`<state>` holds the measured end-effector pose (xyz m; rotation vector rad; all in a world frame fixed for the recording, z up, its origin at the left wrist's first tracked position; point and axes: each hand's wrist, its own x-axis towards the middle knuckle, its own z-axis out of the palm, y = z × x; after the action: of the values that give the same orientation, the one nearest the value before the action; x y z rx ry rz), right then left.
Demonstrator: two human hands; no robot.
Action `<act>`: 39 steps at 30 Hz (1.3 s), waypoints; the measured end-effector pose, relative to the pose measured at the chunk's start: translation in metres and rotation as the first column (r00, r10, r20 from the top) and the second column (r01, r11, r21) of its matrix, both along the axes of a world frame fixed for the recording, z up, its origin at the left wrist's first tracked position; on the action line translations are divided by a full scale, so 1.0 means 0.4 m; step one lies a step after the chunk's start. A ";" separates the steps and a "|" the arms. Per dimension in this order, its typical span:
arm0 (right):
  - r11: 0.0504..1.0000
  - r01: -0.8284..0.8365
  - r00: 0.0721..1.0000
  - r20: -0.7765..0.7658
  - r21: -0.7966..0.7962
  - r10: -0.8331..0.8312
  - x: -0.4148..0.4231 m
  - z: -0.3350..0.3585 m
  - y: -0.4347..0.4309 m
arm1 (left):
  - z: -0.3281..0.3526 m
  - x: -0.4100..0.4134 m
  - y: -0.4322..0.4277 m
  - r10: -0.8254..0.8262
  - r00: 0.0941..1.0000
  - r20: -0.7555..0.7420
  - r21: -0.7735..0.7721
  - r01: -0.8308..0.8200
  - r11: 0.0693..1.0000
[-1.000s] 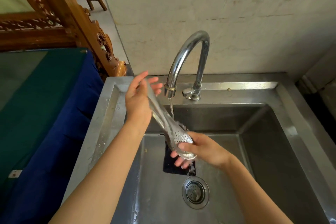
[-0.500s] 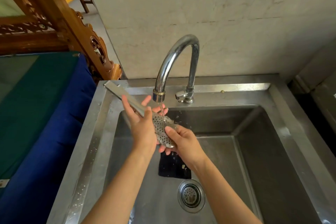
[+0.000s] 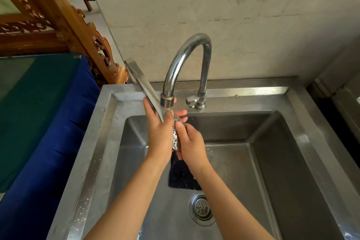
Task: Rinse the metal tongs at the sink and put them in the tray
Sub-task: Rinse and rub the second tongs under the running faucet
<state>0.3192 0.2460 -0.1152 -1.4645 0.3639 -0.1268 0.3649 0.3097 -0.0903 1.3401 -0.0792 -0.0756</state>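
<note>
Tongs [image 3: 145, 84] are now steeper than half a second ago, handle raised up-left, perforated end under the tap [image 3: 187, 60] stream over the sink [image 3: 272, 161]. Your left hand [image 3: 159, 134] grips their middle; your right hand [image 3: 191, 146] has closed around the perforated end.

Two bare forearms, left hand [image 3: 158, 138], right hand [image 3: 191, 146], no sleeves, rings or watch visible
</note>
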 end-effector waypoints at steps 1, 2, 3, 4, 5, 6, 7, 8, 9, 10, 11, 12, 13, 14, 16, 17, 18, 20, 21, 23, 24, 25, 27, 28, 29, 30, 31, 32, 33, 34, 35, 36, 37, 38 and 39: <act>0.997 -0.070 0.997 0.030 0.035 0.069 -0.004 -0.002 -0.002 | -0.006 -0.010 0.006 0.009 1.000 -0.002 0.014 -0.009 1.000; 0.984 -0.161 0.986 0.054 0.074 0.157 -0.010 -0.005 -0.004 | -0.011 -0.016 0.013 0.026 0.999 -0.020 0.036 -0.025 0.999; 0.961 -0.254 0.966 0.075 0.110 0.247 -0.017 -0.010 -0.008 | -0.015 -0.018 0.020 0.047 0.997 -0.053 0.060 -0.044 0.997; 0.934 -0.330 0.942 0.103 0.135 0.318 -0.023 -0.016 -0.013 | -0.018 -0.018 0.025 0.067 0.993 -0.092 0.081 -0.060 0.995; 0.912 -0.383 0.921 0.132 0.147 0.365 -0.027 -0.020 -0.018 | -0.019 -0.018 0.029 0.083 0.989 -0.126 0.096 -0.071 0.993; 0.907 -0.397 0.915 0.145 0.142 0.377 -0.030 -0.024 -0.019 | -0.019 -0.015 0.030 0.094 0.984 -0.151 0.100 -0.079 0.992; 0.916 -0.379 0.922 0.139 0.133 0.362 -0.033 -0.026 -0.017 | -0.016 -0.011 0.028 0.102 0.980 -0.168 0.090 -0.088 0.992; 0.936 -0.336 0.939 0.115 0.101 0.324 -0.034 -0.027 -0.013 | -0.011 -0.006 0.023 0.107 0.978 -0.182 0.068 -0.096 0.993; 0.962 -0.270 0.961 0.081 0.051 0.265 -0.035 -0.027 -0.006 | -0.007 0.002 0.018 0.106 0.976 -0.192 0.048 -0.098 0.994; 0.983 -0.186 0.981 0.051 0.003 0.186 -0.034 -0.029 0.003 | -0.004 0.009 0.013 0.093 0.975 -0.200 0.029 -0.089 0.996; 0.995 -0.098 0.995 0.024 -0.024 0.099 -0.032 -0.031 0.011 | -0.001 0.012 0.008 0.070 0.977 -0.202 0.011 -0.069 0.998; 0.998 -0.007 1.000 0.006 -0.057 0.008 -0.030 -0.034 0.018 | 0.001 0.010 0.003 0.038 0.980 -0.194 -0.012 -0.041 0.999; 0.997 0.058 0.998 -0.016 -0.050 -0.059 -0.027 -0.037 0.019 | 0.000 0.003 -0.001 -0.001 0.984 -0.177 -0.043 -0.007 0.999; 0.995 0.097 0.995 -0.019 -0.001 -0.097 -0.025 -0.038 0.014 | -0.003 -0.006 -0.003 -0.045 0.987 -0.156 -0.081 0.033 0.996; 0.992 0.056 0.998 -0.005 0.111 -0.055 -0.025 -0.038 -0.001 | -0.011 -0.023 0.001 -0.135 0.982 -0.133 -0.162 0.112 0.980; 0.991 0.010 1.000 -0.001 0.137 -0.010 -0.027 -0.038 -0.006 | -0.016 -0.025 0.008 -0.167 0.976 -0.139 -0.196 0.138 0.971; 0.989 -0.033 0.999 -0.002 0.144 0.034 -0.029 -0.039 -0.012 | -0.018 -0.022 0.015 -0.183 0.971 -0.154 -0.219 0.147 0.964; 0.973 -0.129 0.992 0.031 0.190 0.125 -0.032 -0.048 -0.021 | -0.018 -0.011 0.024 -0.175 0.966 -0.190 -0.218 0.133 0.967; 0.951 -0.174 0.984 0.069 0.257 0.161 -0.033 -0.049 -0.023 | -0.017 -0.007 0.025 -0.163 0.967 -0.196 -0.201 0.123 0.972; 0.895 -0.219 0.975 0.117 0.388 0.188 -0.032 -0.049 -0.029 | -0.008 0.001 0.018 -0.139 0.974 -0.180 -0.153 0.112 0.982; 0.885 -0.218 0.975 0.122 0.411 0.184 -0.033 -0.047 -0.034 | -0.003 0.002 0.013 -0.128 0.978 -0.165 -0.123 0.109 0.986; 0.887 -0.213 0.976 0.124 0.410 0.178 -0.033 -0.041 -0.038 | 0.001 0.003 0.008 -0.120 0.981 -0.149 -0.093 0.107 0.990; 0.909 -0.168 0.985 0.110 0.381 0.136 -0.031 -0.037 -0.041 | 0.000 -0.004 0.003 -0.117 0.985 -0.125 -0.036 0.113 0.993; 0.926 -0.128 0.991 0.092 0.355 0.102 -0.028 -0.036 -0.041 | -0.005 -0.011 0.003 -0.122 0.985 -0.120 -0.016 0.121 0.993; 0.942 -0.082 0.995 0.072 0.325 0.062 -0.025 -0.034 -0.039 | -0.011 -0.021 0.003 -0.132 0.984 -0.122 -0.010 0.132 0.991; 0.959 -0.042 0.998 0.050 0.281 0.029 -0.021 -0.034 -0.037 | -0.018 -0.031 0.003 -0.143 0.981 -0.132 -0.017 0.142 0.990; 0.969 -0.029 0.999 0.038 0.246 0.020 -0.017 -0.034 -0.032 | -0.022 -0.039 0.003 -0.146 0.978 -0.151 -0.031 0.143 0.989; 0.974 -0.036 0.999 0.040 0.223 0.028 -0.017 -0.036 -0.026 | -0.024 -0.042 0.002 -0.136 0.975 -0.174 -0.043 0.130 0.991; 0.977 -0.054 0.998 0.053 0.205 0.044 -0.019 -0.035 -0.020 | -0.023 -0.042 0.000 -0.116 0.974 -0.192 -0.047 0.109 0.993; 0.985 -0.062 0.996 0.067 0.161 0.052 -0.022 -0.034 -0.017 | -0.019 -0.039 -0.002 -0.094 0.975 -0.202 -0.038 0.088 0.995; 0.994 -0.051 0.996 0.076 0.095 0.044 -0.025 -0.033 -0.016 | -0.014 -0.034 -0.005 -0.074 0.976 -0.203 -0.027 0.070 0.997; 1.000 -0.018 0.997 0.080 0.023 0.016 -0.028 -0.032 -0.016 | -0.008 -0.029 -0.007 -0.058 0.979 -0.197 -0.025 0.054 0.998; 0.999 0.023 0.996 0.089 -0.033 -0.020 -0.030 -0.032 -0.017 | -0.001 -0.023 -0.009 -0.040 0.981 -0.188 -0.027 0.035 0.999; 0.994 0.070 0.994 0.094 -0.078 -0.063 -0.032 -0.038 -0.019 | 0.005 -0.017 -0.009 -0.023 0.983 -0.181 -0.027 0.018 0.999; 0.988 0.121 0.990 0.081 -0.100 -0.113 -0.032 -0.043 -0.021 | 0.010 -0.011 -0.009 -0.017 0.984 -0.180 -0.028 0.013 1.000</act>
<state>0.3062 0.2378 -0.1324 -1.5375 0.3874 -0.2983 0.3603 0.3059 -0.0862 1.3008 0.0628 -0.2076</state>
